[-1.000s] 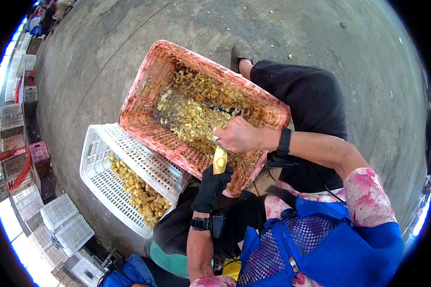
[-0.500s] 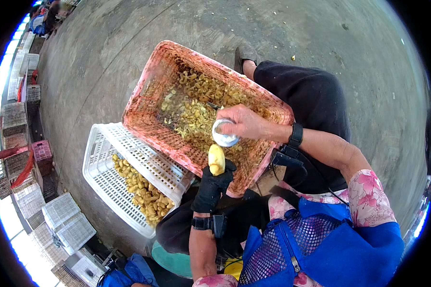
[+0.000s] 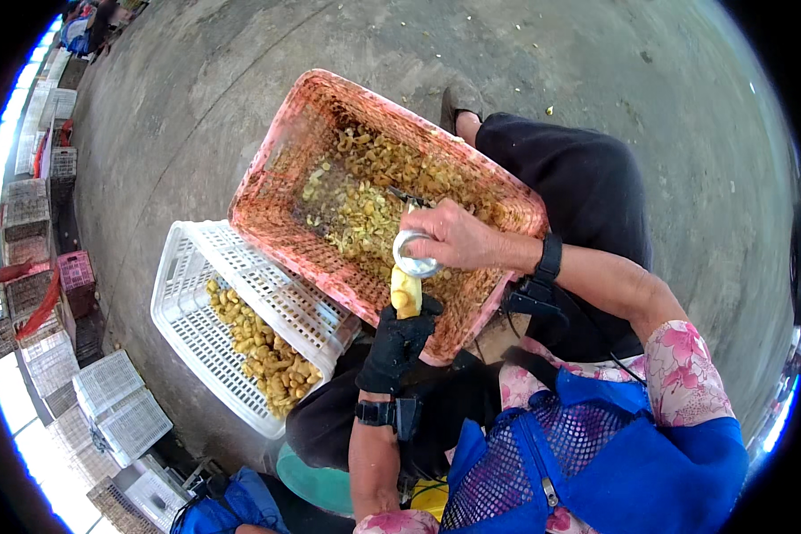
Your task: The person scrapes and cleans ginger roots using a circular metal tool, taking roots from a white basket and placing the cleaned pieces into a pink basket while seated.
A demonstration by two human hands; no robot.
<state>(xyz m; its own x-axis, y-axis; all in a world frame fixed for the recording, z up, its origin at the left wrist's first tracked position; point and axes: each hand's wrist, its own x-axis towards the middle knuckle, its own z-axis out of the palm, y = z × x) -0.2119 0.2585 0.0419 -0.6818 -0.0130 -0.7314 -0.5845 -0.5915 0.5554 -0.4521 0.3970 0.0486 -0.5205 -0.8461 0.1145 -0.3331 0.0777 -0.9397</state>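
My left hand [image 3: 400, 343], in a black glove, is closed around the lower end of a piece of ginger [image 3: 407, 294]. The ginger stands up from my fist, pale and peeled-looking. Bare and curled, my right hand [image 3: 458, 236] grips a silvery ring-shaped tool [image 3: 403, 252], whose ring overlaps the ginger's upper end. A dark pointed piece [image 3: 408, 196] shows just beyond my right fingers; whether it belongs to the tool I cannot tell. Both hands are over the near side of a tilted pink crate [image 3: 280, 169], with brown and pale yellow scraps [image 3: 362, 214] inside.
Left of the pink crate, a white crate [image 3: 180, 307] leans with several ginger pieces [image 3: 262, 351] in it. Stacked crates [image 3: 120, 405] line the far left. A green tub [image 3: 311, 481] stands by my left forearm. My dark-trousered leg [image 3: 578, 169] borders the pink crate's right.
My right hand has brought the ring tool down onto the ginger's upper end; a gap showed between them before. My left hand keeps its hold in nearly the same place.
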